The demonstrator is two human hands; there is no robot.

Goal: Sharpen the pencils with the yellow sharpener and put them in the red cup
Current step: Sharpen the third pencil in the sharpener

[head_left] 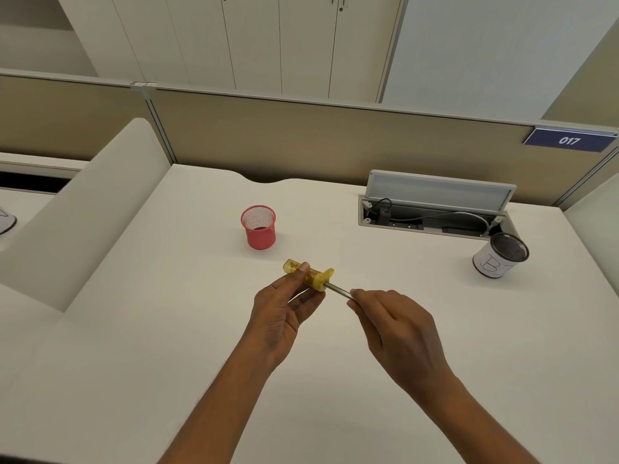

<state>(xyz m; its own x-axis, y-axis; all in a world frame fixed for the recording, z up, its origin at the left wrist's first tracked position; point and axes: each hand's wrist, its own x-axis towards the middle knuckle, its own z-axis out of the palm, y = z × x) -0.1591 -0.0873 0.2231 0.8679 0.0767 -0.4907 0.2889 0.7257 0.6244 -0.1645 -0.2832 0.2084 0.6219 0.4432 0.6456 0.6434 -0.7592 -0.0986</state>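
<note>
The left hand is closed around the yellow sharpener, thumb pressed on top of its barrel and fingers curled beneath, holding it lifted above the white desk just in front of the red cup. The sharpener is a long translucent amber-yellow tube lying nearly level, its far end pointing back and left toward the red cup and its near end finished with a paler, opaque yellow cap that flares out on one side. What lies inside the tube is too blurred to make out. The red cup is a small mesh pot standing upright, pinkish red, its rim a solid band and its weave fine enough that the desk's pale tone shows through the upper wall; nothing can be seen standing in it. To the right of the sharpener, a pencil enters the capped end; only a short grey, slightly glossy stretch shows between cap and fingertips, slanting down to the right. The right hand pinches that pencil, fingers bunched together on it with the back of the hand up, so the rest of the shaft is hidden. Farther right of the red cup, an open cable hatch is sunk in the desk, and beyond it stands a black mesh cup wrapped in white paper marked with a hand-drawn letter.
</note>
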